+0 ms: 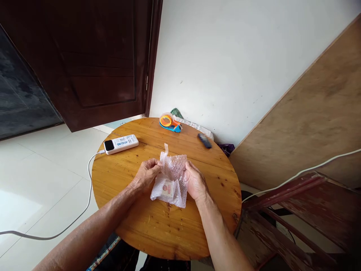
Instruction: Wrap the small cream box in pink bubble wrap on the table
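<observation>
A sheet of clear bubble wrap (175,165) is spread over the near middle of the table, its far part raised between my hands. Inside its lower part lies a small flat pale item with reddish print (168,188), partly covered by the wrap. At the wrap's left edge, my left hand (147,172) pinches it with thumb and fingers, just below a short strip of tape (166,149) that sticks up. My right hand (195,180) grips the opposite edge, thumb on top; its other fingers are mostly hidden behind.
The round wooden table (214,210) carries a white device (122,144) with a cable (89,188) at left. An orange and blue tape dispenser (170,122) stands at the back, a dark blurred object (204,140) at back right. A white wall and brown door (104,64) lie beyond.
</observation>
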Available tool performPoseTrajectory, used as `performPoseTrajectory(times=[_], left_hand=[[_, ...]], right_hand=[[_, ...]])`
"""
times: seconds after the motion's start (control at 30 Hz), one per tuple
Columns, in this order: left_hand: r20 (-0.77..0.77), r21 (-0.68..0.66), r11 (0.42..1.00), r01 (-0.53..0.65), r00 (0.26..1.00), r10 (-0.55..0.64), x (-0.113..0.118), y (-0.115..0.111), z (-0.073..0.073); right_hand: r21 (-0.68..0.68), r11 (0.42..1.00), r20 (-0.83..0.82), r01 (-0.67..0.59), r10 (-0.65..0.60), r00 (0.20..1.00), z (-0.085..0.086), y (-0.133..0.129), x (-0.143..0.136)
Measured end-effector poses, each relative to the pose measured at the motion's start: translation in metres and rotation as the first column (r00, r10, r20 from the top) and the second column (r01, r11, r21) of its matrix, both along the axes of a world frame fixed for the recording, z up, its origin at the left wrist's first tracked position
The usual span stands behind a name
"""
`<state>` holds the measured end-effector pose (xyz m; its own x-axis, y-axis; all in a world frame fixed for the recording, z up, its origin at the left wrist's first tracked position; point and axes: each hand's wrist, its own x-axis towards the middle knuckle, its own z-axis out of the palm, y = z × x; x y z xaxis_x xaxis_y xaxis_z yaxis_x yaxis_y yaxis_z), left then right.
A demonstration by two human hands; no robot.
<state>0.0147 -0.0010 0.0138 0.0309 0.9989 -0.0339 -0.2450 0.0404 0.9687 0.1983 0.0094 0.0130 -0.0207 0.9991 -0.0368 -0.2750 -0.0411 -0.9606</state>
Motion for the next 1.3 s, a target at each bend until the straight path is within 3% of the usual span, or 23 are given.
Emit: performPoseTrajectory(times=[0.07,0.2,0.3,0.37,0.47,0.57,0.63,0.7,0.77,0.83,0.9,0.97,1.07,1.17,1.23,1.3], left_hand=[[0.113,-0.081,0.995,-0.05,0.992,0.059,-0.005,0.002,0.002],[0.28,-0.29,0.957,-0.007,0.955,0.092,-0.022,0.01,0.002],[0.265,-0.268,0.962,-0.046,0.957,0.119,-0.031,0.016,0.004],[0.194,-0.218,0.973,-0.079,0.973,0.122,-0.032,0.02,0.007],[-0.065,-0.146,0.983,-0.115,0.992,0.107,-0.03,0.027,0.01],[-0.278,-0.049,0.976,-0.214,0.941,0.193,-0.03,0.027,0.013],[-0.412,0.101,0.967,-0.233,0.875,0.254,-0.033,0.021,0.017],[-0.572,0.285,0.957,-0.058,0.791,0.218,-0.035,0.011,0.022],[-0.698,0.365,0.901,0.236,0.709,0.097,-0.034,0.002,0.027],[-0.813,0.32,0.811,0.49,0.581,-0.031,-0.03,-0.002,0.032],[-0.892,0.215,0.753,0.622,0.439,-0.108,-0.025,-0.004,0.037],[-0.929,0.148,0.747,0.648,0.35,-0.12,-0.024,-0.008,0.043],[-0.944,0.137,0.774,0.618,0.317,-0.086,-0.031,-0.026,0.055],[-0.948,-0.011,0.778,0.628,0.242,-0.208,-0.041,-0.05,0.062],[-0.949,-0.097,0.773,0.627,0.176,-0.263,-0.042,-0.062,0.059],[-0.966,-0.09,0.803,0.59,0.144,-0.214,-0.037,-0.067,0.049]], right_hand=[[0.008,0.999,0.015,0.039,-0.039,0.999,-0.004,0.003,0.003],[0.096,0.969,0.173,0.229,-0.242,0.955,-0.013,0.009,0.012],[0.176,0.929,0.271,0.325,-0.363,0.892,-0.016,0.013,0.018],[0.23,0.905,0.336,0.357,-0.418,0.844,-0.017,0.016,0.022],[0.287,0.879,0.462,0.381,-0.476,0.749,-0.018,0.021,0.029],[0.295,0.873,0.532,0.388,-0.487,0.692,-0.015,0.023,0.035],[0.297,0.874,0.544,0.384,-0.486,0.685,-0.006,0.017,0.038],[0.285,0.913,0.565,0.293,-0.407,0.718,0.01,0.007,0.038],[0.216,0.976,0.62,0.039,-0.168,0.766,0.029,-0.005,0.036],[0.14,0.975,0.727,-0.172,0.016,0.686,0.045,-0.016,0.032],[0.067,0.96,0.806,-0.273,0.109,0.582,0.056,-0.026,0.029],[0.032,0.945,0.833,-0.325,0.154,0.531,0.06,-0.037,0.028],[0.028,0.897,0.828,-0.442,0.227,0.512,0.059,-0.061,0.034],[-0.09,0.819,0.805,-0.566,0.395,0.443,0.052,-0.09,0.041],[-0.17,0.796,0.783,-0.582,0.467,0.411,0.047,-0.105,0.045],[-0.173,0.821,0.792,-0.544,0.445,0.419,0.043,-0.111,0.046]])
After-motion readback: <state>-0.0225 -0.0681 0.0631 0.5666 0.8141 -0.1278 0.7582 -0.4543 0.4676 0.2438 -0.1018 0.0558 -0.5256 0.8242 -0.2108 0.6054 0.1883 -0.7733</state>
